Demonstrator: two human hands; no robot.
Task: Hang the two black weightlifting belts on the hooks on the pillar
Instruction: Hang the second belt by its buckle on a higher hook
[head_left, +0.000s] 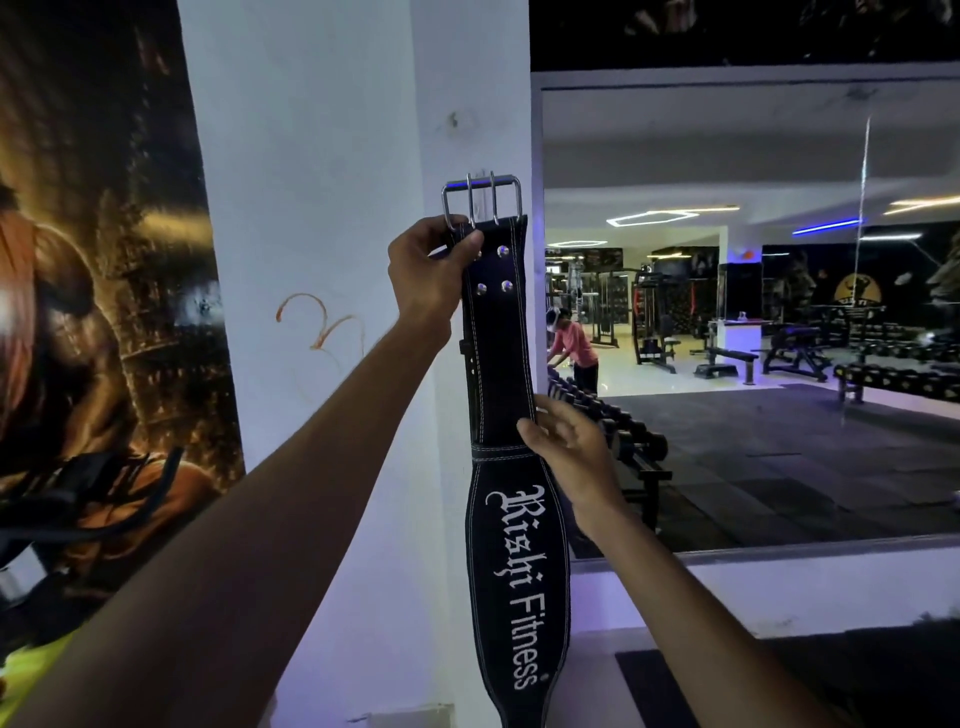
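A black weightlifting belt with white stitching and white lettering hangs vertically against the white pillar. Its steel buckle is at the top, over a small hook that I can barely make out behind the prongs. My left hand grips the belt's top end just under the buckle. My right hand touches the belt's right edge at mid-height, fingers curled against it. A second dark belt-like item shows at the far left, near my shoulder; its details are unclear.
A large wall mirror right of the pillar reflects the gym: a dumbbell rack, benches, machines and a person in a red shirt. A dark mural covers the wall left of the pillar. Another mark or hook sits higher up.
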